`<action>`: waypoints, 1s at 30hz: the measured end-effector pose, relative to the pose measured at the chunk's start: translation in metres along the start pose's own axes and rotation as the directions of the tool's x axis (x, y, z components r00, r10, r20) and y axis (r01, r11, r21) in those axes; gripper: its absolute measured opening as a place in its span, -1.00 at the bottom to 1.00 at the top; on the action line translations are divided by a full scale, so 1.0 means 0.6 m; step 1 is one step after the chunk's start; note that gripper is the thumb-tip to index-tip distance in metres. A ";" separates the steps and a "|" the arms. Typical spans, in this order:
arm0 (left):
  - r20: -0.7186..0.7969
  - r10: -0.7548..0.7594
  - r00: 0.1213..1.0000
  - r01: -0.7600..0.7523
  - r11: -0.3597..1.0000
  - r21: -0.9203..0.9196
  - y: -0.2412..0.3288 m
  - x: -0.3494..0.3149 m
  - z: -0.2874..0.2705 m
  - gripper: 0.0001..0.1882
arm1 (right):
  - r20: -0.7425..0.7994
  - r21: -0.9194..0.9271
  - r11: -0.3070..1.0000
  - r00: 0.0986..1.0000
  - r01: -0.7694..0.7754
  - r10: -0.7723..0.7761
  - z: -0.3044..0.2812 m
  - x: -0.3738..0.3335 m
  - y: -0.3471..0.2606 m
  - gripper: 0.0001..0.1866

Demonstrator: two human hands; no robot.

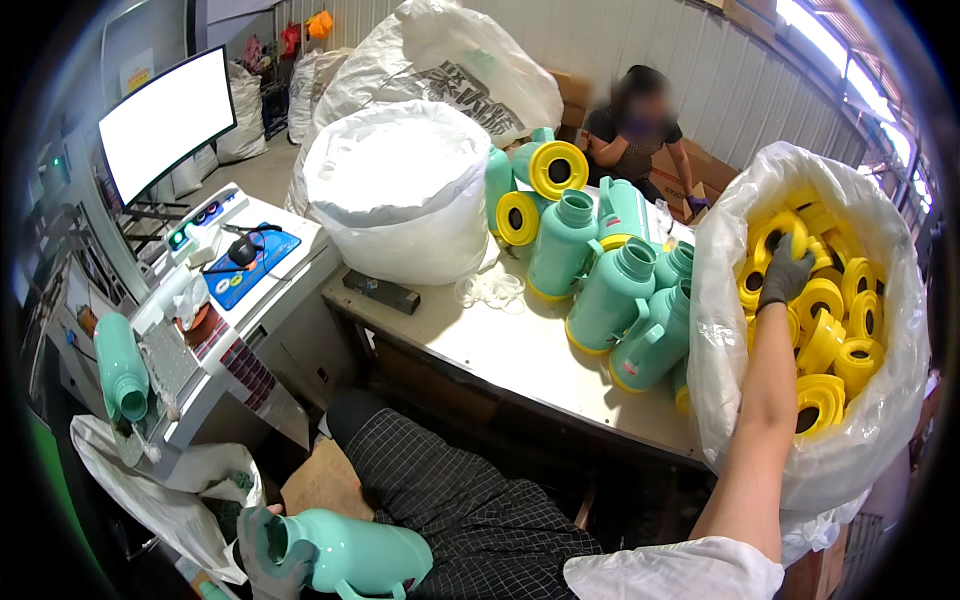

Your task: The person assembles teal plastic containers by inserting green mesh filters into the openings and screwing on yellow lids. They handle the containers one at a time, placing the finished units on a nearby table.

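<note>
Nearest, at 7 o'clock, the gloved left hand (270,560) held a teal thermos jug (370,550) around its mouth, nearly lying, just beside the checked trousers (450,480). Gripped at only one end, the glossy jug could swing down or slip, I judged, if the attention went elsewhere. At 9 o'clock a second teal jug (118,360) lay near the desk's edge; a bump of the elbow could roll it off.

At 3 o'clock the gloved right hand (787,272) was among yellow plastic collars (822,340) in a translucent sack (720,330); whether its fingers had closed on one, I could not tell. A careless pull could drag out neighbouring collars. Between 3 and 4 o'clock, standing jugs (655,345) crowded the worktable (480,350); the sack, if pushed, could topple them. Farther, at 1 o'clock, lying jugs (557,168) could roll if knocked.
</note>
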State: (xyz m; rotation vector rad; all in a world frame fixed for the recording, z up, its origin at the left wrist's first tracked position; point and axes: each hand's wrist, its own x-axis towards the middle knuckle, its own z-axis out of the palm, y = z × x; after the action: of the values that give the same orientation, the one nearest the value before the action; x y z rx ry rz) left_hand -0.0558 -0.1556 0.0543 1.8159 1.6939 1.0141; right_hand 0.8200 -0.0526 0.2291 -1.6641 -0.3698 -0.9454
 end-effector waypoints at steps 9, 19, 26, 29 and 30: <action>-0.319 -0.671 0.669 0.036 0.458 -0.888 -0.016 -0.041 -0.013 -0.57 | 0.795 0.588 0.239 0.499 -0.773 -0.345 0.056 -0.381 -0.534 -0.41; -0.372 -0.636 0.676 -0.172 0.354 -0.919 -0.137 -0.109 0.150 -0.69 | 0.522 0.463 0.378 -0.099 -0.802 -0.848 -0.295 -0.877 -0.569 -0.38; -0.455 -0.476 0.753 0.134 0.787 -0.602 -0.099 -0.108 0.160 -0.78 | 0.190 0.737 0.096 0.069 -0.669 -0.979 -0.296 -0.896 -0.498 -0.30; -0.516 -0.437 0.736 0.155 0.852 -0.500 -0.096 -0.103 0.178 -0.78 | 0.217 0.736 0.111 0.078 -0.668 -0.973 -0.291 -0.880 -0.477 -0.34; -0.514 -0.483 0.709 0.116 0.799 -0.590 -0.097 -0.100 0.181 -0.78 | 0.246 0.736 0.138 0.073 -0.663 -0.967 -0.293 -0.877 -0.470 -0.35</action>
State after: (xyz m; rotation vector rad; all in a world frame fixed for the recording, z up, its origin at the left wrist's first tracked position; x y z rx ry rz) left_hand -0.0082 -0.1894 -0.0696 0.8041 1.7463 1.8634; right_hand 0.2312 -0.0035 0.0347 -0.3614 -1.9998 0.7179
